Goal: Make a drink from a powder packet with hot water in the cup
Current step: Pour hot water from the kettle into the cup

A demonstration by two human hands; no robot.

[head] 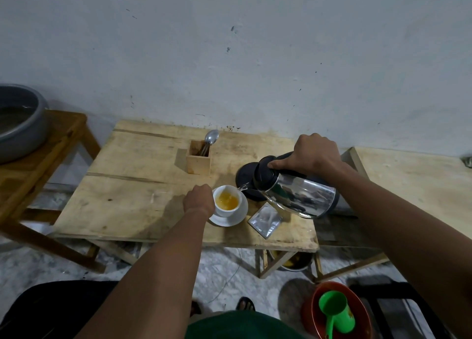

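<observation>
A white cup [228, 209] stands on a white saucer [240, 217] near the front of the wooden table [132, 195]. Orange liquid fills part of the cup. My left hand [199, 201] grips the cup's left side. My right hand [310, 155] holds the handle of a steel kettle [296, 193], thumb on its black lid. The kettle is tilted left and a thin stream of water runs from its spout into the cup. A silver powder packet [264, 222] lies flat, just right of the saucer and under the kettle.
The kettle's black base [245, 176] sits behind the cup. A wooden box holding spoons [199, 156] stands at the table's back. A grey metal basin [20, 124] rests on a stool at left. On the floor at right is a red bucket with a green scoop [337, 313].
</observation>
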